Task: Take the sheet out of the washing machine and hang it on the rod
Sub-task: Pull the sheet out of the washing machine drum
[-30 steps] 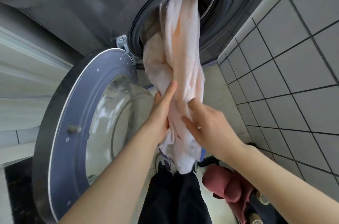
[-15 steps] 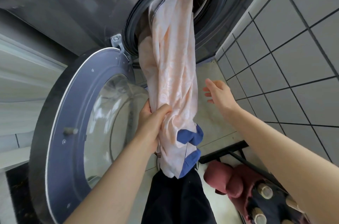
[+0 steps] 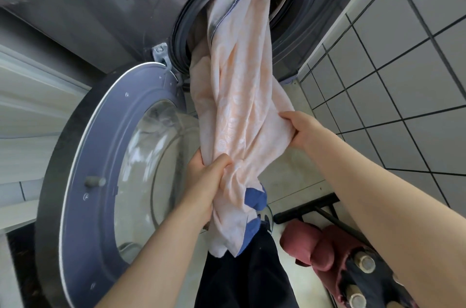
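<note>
Head view, looking down: pale peach patterned cotton sheet with blue trim (image 3: pixel 242 95) hanging out of the round port of the dark grey front-loading washing machine (image 3: pixel 106 17), upper part still inside the drum, lower end dangling free above the floor. Left hand (image 3: pixel 206 181) clenched round the twisted lower part of the sheet, fingers (image 3: pixel 222 164) curled into the fabric, just above the blue corner patches. Right hand (image 3: pixel 300 128) higher and to the right, pinching a fold at the sheet's right edge, thumb on top, fingers wrapped underneath. Both forearms bare, reaching in from the bottom of the frame. Round grey-rimmed glass washer door (image 3: pixel 121 181) swung open to the left, hinged beside the port. Grey tiled wall with dark grout (image 3: pixel 403 80) on the right. Below the sheet, black trouser legs (image 3: pixel 242 270). At lower right, dark red cloth bundle (image 3: pixel 307 247) beside a black metal frame (image 3: pixel 310 206).
</note>
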Demonstrator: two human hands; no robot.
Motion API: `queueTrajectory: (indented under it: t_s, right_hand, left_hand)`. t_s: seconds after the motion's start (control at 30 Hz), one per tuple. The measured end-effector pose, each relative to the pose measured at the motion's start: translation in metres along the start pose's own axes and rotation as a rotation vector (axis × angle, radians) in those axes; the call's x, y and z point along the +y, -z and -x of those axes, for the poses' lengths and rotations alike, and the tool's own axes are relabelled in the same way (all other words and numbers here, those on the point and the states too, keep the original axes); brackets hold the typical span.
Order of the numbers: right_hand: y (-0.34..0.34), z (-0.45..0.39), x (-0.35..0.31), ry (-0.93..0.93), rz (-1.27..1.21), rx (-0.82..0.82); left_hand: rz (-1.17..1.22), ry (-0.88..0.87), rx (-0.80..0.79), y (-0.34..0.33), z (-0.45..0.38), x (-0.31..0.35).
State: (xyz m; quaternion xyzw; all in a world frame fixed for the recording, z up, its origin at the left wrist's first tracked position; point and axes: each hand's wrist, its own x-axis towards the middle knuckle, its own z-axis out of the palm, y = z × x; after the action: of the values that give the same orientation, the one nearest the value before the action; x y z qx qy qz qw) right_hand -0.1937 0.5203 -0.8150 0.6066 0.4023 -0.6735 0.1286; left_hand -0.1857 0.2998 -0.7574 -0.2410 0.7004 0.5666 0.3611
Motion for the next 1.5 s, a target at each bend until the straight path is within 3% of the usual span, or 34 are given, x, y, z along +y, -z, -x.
queueTrajectory:
  t_s: [0.13, 0.27, 0.43, 0.57, 0.63, 0.7, 0.8, 0.9, 0.97, 1.03, 1.13, 1.23, 1.3, 1.37, 1.5]
  right_hand:
    - [0.027, 0.013, 0.002, 0.517, 0.300, 0.275]
    - [0.052, 0.062, 0.019, 0.862, 0.542, 0.296]
    - [0.051, 0.112, 0.061, 1.075, 0.725, 0.037]
    - [0.036, 0.120, 0.086, 1.134, 0.779, -0.173]
    - [0.030, 0.118, 0.096, 1.130, 0.844, -0.222]
    - [0.028, 0.121, 0.103, 1.114, 0.883, -0.298]
    - [0.031, 0.132, 0.098, 0.978, 0.774, -0.411]
    - [0.038, 0.127, 0.074, 0.786, 0.477, -0.229]
    - [0.041, 0.105, 0.056, 0.695, 0.368, -0.040]
    - [0.040, 0.074, 0.041, 0.518, 0.292, 0.043]
    - [0.031, 0.034, 0.027, 0.148, 0.173, 0.026]
    - [0.016, 0.019, 0.014, -0.090, -0.007, -0.078]
    - [0.005, 0.012, 0.010, -0.120, -0.121, -0.139]
    - [-0.004, 0.003, 0.010, -0.067, -0.087, -0.136]
    - [-0.005, 0.001, 0.005, 0.087, -0.096, 0.071]
  left_hand:
    - [-0.052, -0.038, 0.053, -0.004, -0.002, -0.001]
    - [-0.108, -0.061, 0.080, -0.013, -0.003, 0.002]
    - [-0.111, -0.017, 0.052, -0.025, -0.005, 0.006]
    - [0.069, 0.091, -0.108, -0.039, 0.000, 0.011]
    - [0.065, 0.085, -0.122, -0.045, 0.002, 0.011]
    - [-0.039, 0.020, -0.024, -0.048, 0.003, 0.008]
    - [-0.093, -0.035, 0.052, -0.042, 0.002, 0.006]
    - [-0.101, -0.043, 0.060, -0.031, 0.000, 0.007]
    - [-0.097, -0.054, 0.049, -0.026, 0.002, 0.008]
    - [-0.088, -0.062, 0.031, -0.023, 0.004, 0.008]
    - [-0.088, -0.082, 0.017, -0.018, 0.007, 0.006]
    - [-0.083, -0.093, 0.001, -0.016, 0.011, 0.001]
    - [-0.087, -0.088, -0.008, -0.014, 0.012, -0.003]
    - [-0.100, -0.093, -0.007, -0.014, 0.013, -0.005]
    - [-0.151, -0.110, 0.073, -0.015, 0.012, -0.010]
